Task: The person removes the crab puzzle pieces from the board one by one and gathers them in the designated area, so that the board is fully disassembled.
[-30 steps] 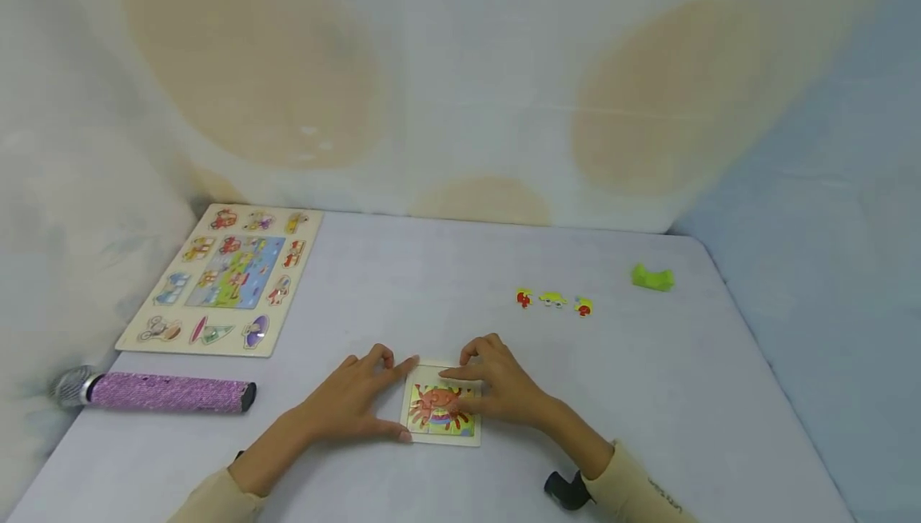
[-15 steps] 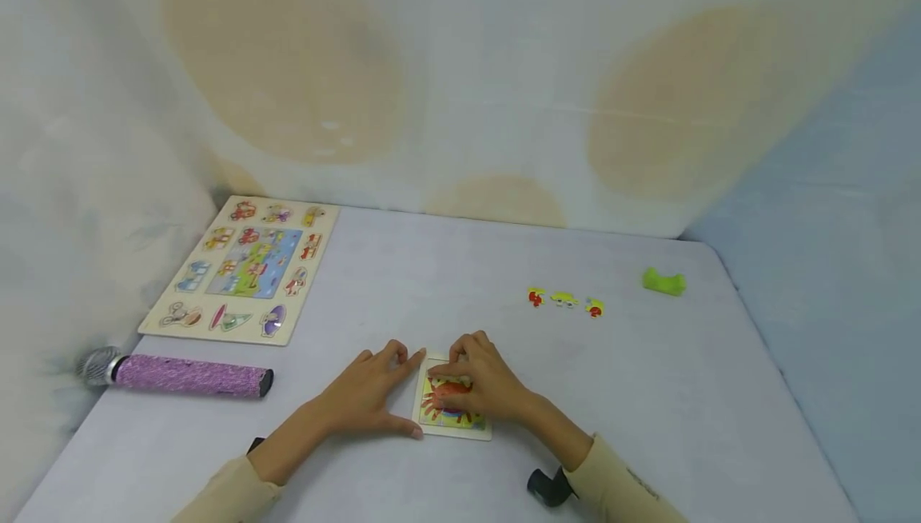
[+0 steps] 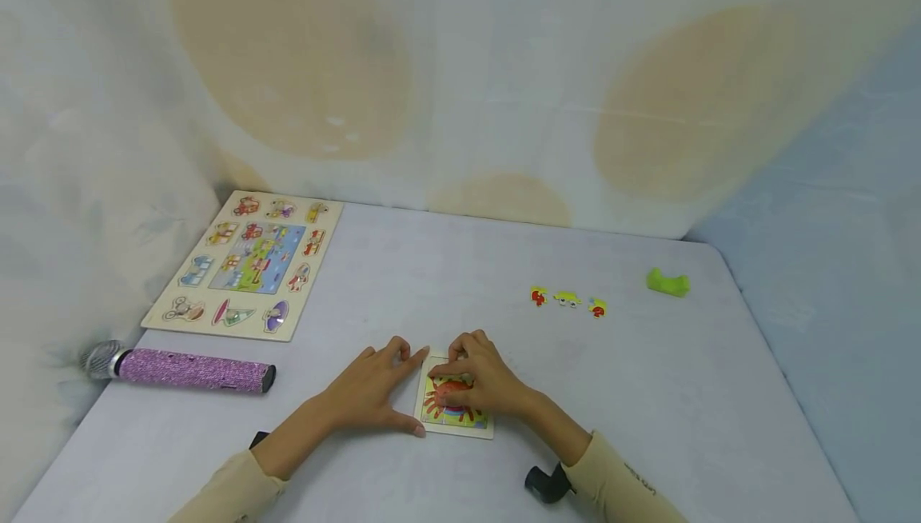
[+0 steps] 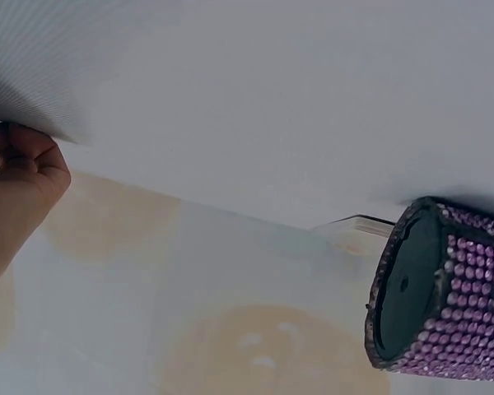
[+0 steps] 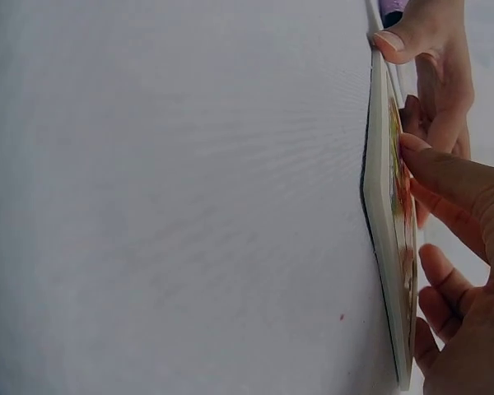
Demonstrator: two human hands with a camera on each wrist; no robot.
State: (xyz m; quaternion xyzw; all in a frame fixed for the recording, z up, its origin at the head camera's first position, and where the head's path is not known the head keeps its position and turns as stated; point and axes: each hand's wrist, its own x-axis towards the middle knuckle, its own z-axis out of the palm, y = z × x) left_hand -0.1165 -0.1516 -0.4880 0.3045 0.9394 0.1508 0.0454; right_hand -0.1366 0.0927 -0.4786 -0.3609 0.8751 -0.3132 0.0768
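A small crab puzzle (image 3: 456, 419) in a pale square frame lies on the table, its upper right part hidden by my right hand. My left hand (image 3: 374, 395) braces the frame's left edge, with thumb and index finger stretched to its two corners and the other fingers bent. Over the picture, my right hand (image 3: 488, 379) pinches a puzzle piece (image 3: 455, 386) between thumb and index finger, level with the crab's upper body. The right wrist view shows that thumb touching the picture surface; the frame (image 5: 380, 181) is seen edge-on there.
Three loose puzzle pieces (image 3: 567, 299) lie in a row beyond my right hand. A green object (image 3: 667, 282) stands at the far right. A large peg puzzle board (image 3: 216, 319) is at the back left, with a purple glittery microphone (image 3: 194, 370) in front of it.
The camera view has shifted, so the whole scene sits further right. My right thumb and index finger have moved slightly left over the crab picture. The left hand keeps its place at the frame.
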